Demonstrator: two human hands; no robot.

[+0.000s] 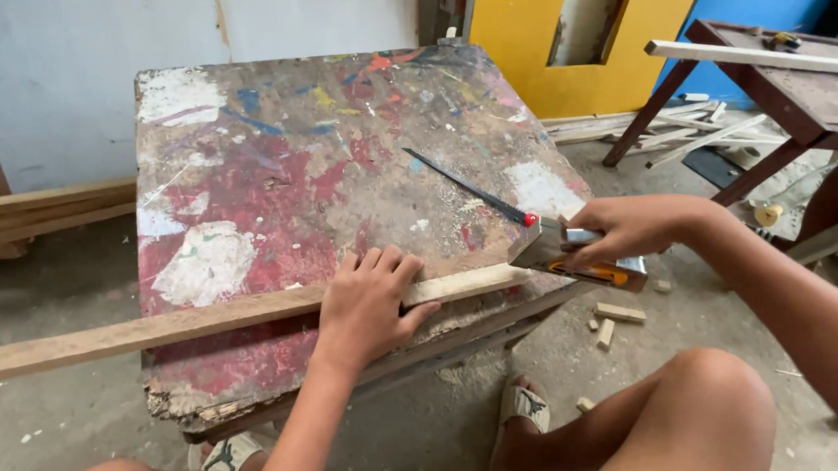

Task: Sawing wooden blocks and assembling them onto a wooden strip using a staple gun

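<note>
Head view, looking down on a low desk (272, 167), top thick with old paint: red, white, blue and yellow patches, chipped and ragged along the near edge.

A long wooden strip (156, 328) lies across the near part of the desk, running from 9 o'clock to about 3 o'clock, its left end overhanging well past the desk edge.

Left hand (370, 300) lies flat on the strip, palm down, fingers spread, pressing it to the desk top.

Right hand (629, 226) is clamped on the handle of a hand saw (573, 256). Grey and orange handle, small red spot where the blade starts. The thin dark blade (464, 187) reaches toward 11 o'clock over the desk top. The saw's heel sits just beside the strip's right end; cannot tell if it touches.

Bare knees at the bottom of the frame, one sandalled foot (520, 421) on the concrete floor under the desk's near edge.

Small offcut blocks (619, 313) on the floor at 4 o'clock. Brown trestle bench (794, 92) at 2 o'clock with a pale lath (754, 57) across it. Yellow panel (524, 48) and blue wall at 1 o'clock; pale wall at 11. Planks (45, 212) against the wall at 9 o'clock.
</note>
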